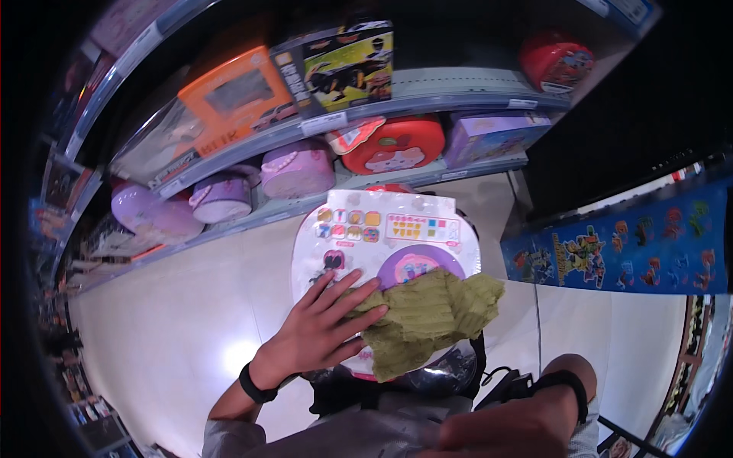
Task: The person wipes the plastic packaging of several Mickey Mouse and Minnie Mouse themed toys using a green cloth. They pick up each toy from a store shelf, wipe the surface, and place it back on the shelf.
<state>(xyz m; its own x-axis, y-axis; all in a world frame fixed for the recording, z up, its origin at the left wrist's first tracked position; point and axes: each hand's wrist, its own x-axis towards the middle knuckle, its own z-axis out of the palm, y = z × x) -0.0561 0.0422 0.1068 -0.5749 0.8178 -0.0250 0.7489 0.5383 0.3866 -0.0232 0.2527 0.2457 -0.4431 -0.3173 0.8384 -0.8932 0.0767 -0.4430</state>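
Observation:
My left hand [326, 323] lies spread on a white, round-cornered toy package [421, 226] with printed pictures and a purple circle. Its fingertips touch the edge of a crumpled olive-green cloth [424, 315], which covers the package's lower right part. The package rests close to my body, above something black. Down at the lower right, my right hand [487, 432] is a blur in front of my torso, apart from the cloth. Its fingers cannot be made out.
Shelves ahead hold an orange toy box [243, 103], a black and yellow toy box [343, 68], a red round case [395, 146], purple containers [298, 169] and a purple box [495, 134]. A blue printed panel [624, 246] juts in from the right. Pale floor tiles [172, 297] lie around me.

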